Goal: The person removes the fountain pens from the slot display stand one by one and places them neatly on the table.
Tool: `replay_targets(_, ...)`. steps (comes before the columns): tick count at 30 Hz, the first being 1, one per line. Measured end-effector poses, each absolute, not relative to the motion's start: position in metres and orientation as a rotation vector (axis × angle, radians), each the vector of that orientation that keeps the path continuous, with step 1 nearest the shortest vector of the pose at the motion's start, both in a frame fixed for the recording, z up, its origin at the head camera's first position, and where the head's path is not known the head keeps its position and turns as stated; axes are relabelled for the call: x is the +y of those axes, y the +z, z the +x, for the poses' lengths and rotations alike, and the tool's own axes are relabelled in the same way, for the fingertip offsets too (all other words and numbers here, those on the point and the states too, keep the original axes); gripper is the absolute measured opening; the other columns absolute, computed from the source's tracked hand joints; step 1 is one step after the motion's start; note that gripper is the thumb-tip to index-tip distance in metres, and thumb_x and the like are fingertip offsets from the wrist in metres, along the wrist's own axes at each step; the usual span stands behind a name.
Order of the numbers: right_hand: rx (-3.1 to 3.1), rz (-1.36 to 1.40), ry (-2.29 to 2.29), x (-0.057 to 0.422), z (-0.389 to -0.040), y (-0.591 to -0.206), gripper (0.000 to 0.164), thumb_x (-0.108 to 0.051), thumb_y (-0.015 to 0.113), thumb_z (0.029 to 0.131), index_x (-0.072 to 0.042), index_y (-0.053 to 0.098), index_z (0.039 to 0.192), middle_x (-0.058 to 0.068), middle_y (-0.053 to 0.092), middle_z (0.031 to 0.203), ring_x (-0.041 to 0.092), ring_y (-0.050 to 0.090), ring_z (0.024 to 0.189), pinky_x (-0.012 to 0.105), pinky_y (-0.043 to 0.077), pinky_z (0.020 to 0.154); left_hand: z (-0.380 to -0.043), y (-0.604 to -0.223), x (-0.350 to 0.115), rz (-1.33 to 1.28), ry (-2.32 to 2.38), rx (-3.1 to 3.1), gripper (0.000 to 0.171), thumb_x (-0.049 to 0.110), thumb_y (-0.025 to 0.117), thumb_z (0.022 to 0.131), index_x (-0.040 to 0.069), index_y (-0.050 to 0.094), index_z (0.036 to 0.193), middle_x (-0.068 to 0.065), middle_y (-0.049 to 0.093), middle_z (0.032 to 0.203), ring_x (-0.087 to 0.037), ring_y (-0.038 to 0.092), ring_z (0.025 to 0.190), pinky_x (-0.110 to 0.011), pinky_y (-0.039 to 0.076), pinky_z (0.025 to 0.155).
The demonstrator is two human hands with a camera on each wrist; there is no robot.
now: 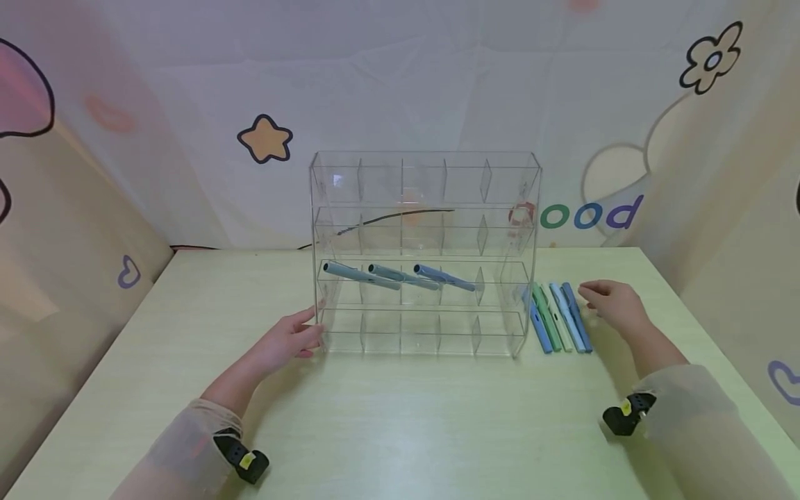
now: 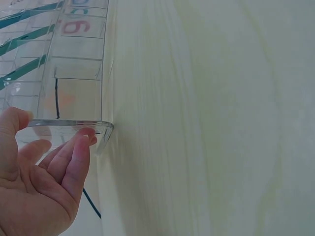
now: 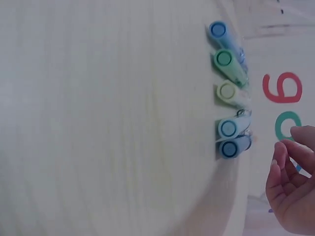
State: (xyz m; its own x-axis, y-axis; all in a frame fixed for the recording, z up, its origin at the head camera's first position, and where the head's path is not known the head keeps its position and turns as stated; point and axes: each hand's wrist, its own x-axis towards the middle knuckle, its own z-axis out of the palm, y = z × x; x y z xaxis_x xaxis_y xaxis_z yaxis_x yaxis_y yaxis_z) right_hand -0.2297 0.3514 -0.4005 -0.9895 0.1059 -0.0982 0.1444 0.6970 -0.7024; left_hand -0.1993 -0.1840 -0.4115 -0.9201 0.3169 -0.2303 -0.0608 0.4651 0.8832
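Note:
A clear acrylic rack point(image 1: 420, 343) with several tiers and dividers stands upright on the table. Three capped pens lie slanted on its second tier from the bottom: a pale teal pen point(image 1: 359, 275), a light blue pen point(image 1: 400, 276) and a blue pen point(image 1: 445, 277). My left hand point(image 1: 289, 340) touches the rack's left side, its fingers slightly bent against the side panel point(image 2: 74, 123). Right of the rack lie several pens side by side, among them a green pen point(image 1: 546, 317) and a dark blue pen point(image 1: 576, 317). Just right of these is my right hand point(image 1: 615, 305), fingers loosely bent, holding nothing.
The pale wooden table point(image 1: 400, 423) carries everything. Behind it hangs a printed curtain point(image 1: 387, 90), and side curtains close in at left and right. A dark cord point(image 1: 195, 246) runs along the table's back edge.

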Motion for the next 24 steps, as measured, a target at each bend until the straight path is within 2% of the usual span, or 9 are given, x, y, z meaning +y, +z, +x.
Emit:
replay_targets(4, 2.853, 0.178, -1.235, 0.346, -0.222, -0.393, 0.058, -0.04, 0.043, 0.098, 0.008, 0.045, 0.131, 0.028, 0.049, 0.125, 0.038, 0.053, 0.107, 0.044, 0.048, 0.088, -0.199, -0.41, -0.184, 0.216, 1.432, 2.364, 0.059, 0.026, 0.047, 0.099, 0.014, 0.019, 0.15, -0.028, 0.04, 0.137, -0.034, 0.055, 0.112, -0.042, 0.048, 0.089)
replay_targets(6, 2.845, 0.139, -1.266, 0.343, -0.218, -0.388, 0.057, -0.038, 0.041, 0.099, 0.009, 0.044, 0.131, 0.03, 0.047, 0.127, 0.042, 0.051, 0.11, 0.036, 0.05, 0.086, -0.199, -0.41, -0.184, 0.212, 1.427, 2.367, 0.059, 0.027, 0.047, 0.099, 0.015, 0.019, 0.15, -0.028, 0.041, 0.137, -0.033, 0.055, 0.111, -0.042, 0.048, 0.089)
replay_targets(9, 2.849, 0.101, -1.293, 0.338, -0.212, -0.382, 0.058, -0.039, 0.041, 0.099, 0.008, 0.044, 0.132, 0.029, 0.048, 0.127, 0.04, 0.051, 0.109, 0.021, 0.05, 0.076, -0.2, -0.411, -0.184, 0.205, 1.428, 2.366, 0.059, 0.027, 0.047, 0.099, 0.015, 0.019, 0.15, -0.028, 0.04, 0.137, -0.034, 0.055, 0.112, -0.041, 0.048, 0.089)
replay_targets(11, 2.85, 0.083, -1.322, 0.335, -0.208, -0.377, 0.058, -0.04, 0.041, 0.098, 0.007, 0.045, 0.132, 0.027, 0.049, 0.127, 0.034, 0.053, 0.105, 0.013, 0.047, 0.072, -0.2, -0.412, -0.184, 0.204, 1.429, 2.366, 0.059, 0.027, 0.047, 0.099, 0.015, 0.02, 0.15, -0.028, 0.04, 0.138, -0.034, 0.055, 0.112, -0.041, 0.049, 0.088)
replay_targets(13, 2.864, 0.053, -1.344, 0.33, -0.204, -0.373, 0.057, -0.039, 0.043, 0.098, 0.007, 0.046, 0.132, 0.026, 0.049, 0.127, 0.022, 0.055, 0.099, 0.01, 0.046, 0.071, -0.2, -0.412, -0.184, 0.207, 1.429, 2.365, 0.059, 0.027, 0.047, 0.099, 0.015, 0.019, 0.15, -0.028, 0.039, 0.138, -0.034, 0.055, 0.112, -0.041, 0.049, 0.088)
replay_targets(15, 2.882, 0.017, -1.362, 0.324, -0.2, -0.368, 0.054, -0.037, 0.044, 0.098, 0.006, 0.047, 0.131, 0.025, 0.051, 0.126, 0.011, 0.054, 0.094, 0.009, 0.046, 0.071, -0.2, -0.411, -0.183, 0.211, 1.429, 2.364, 0.059, 0.027, 0.047, 0.099, 0.015, 0.019, 0.15, -0.028, 0.039, 0.138, -0.034, 0.055, 0.112, -0.041, 0.049, 0.088)
replay_targets(17, 2.9, -0.021, -1.378, 0.317, -0.195, -0.362, 0.052, -0.036, 0.045, 0.098, 0.005, 0.049, 0.131, 0.025, 0.052, 0.125, 0.007, 0.053, 0.091, 0.009, 0.046, 0.072, -0.199, -0.411, -0.183, 0.213, 1.427, 2.365, 0.059, 0.027, 0.047, 0.099, 0.015, 0.019, 0.15, -0.028, 0.039, 0.138, -0.034, 0.055, 0.112, -0.042, 0.049, 0.089)
replay_targets(22, 2.917, -0.078, -1.392, 0.297, -0.186, -0.346, 0.051, -0.038, 0.046, 0.097, 0.0, 0.051, 0.13, 0.021, 0.054, 0.124, 0.022, 0.054, 0.099, 0.009, 0.046, 0.073, -0.199, -0.409, -0.183, 0.208, 1.416, 2.372, 0.059, 0.027, 0.047, 0.099, 0.015, 0.019, 0.15, -0.028, 0.039, 0.138, -0.034, 0.056, 0.11, -0.043, 0.048, 0.09)
replay_targets(24, 2.915, -0.092, -1.395, 0.289, -0.182, -0.341, 0.05, -0.039, 0.047, 0.097, -0.001, 0.052, 0.13, 0.019, 0.054, 0.124, 0.024, 0.054, 0.1, 0.009, 0.046, 0.074, -0.198, -0.409, -0.183, 0.205, 1.413, 2.374, 0.059, 0.028, 0.047, 0.099, 0.015, 0.019, 0.15, -0.028, 0.04, 0.138, -0.034, 0.056, 0.11, -0.044, 0.047, 0.09)
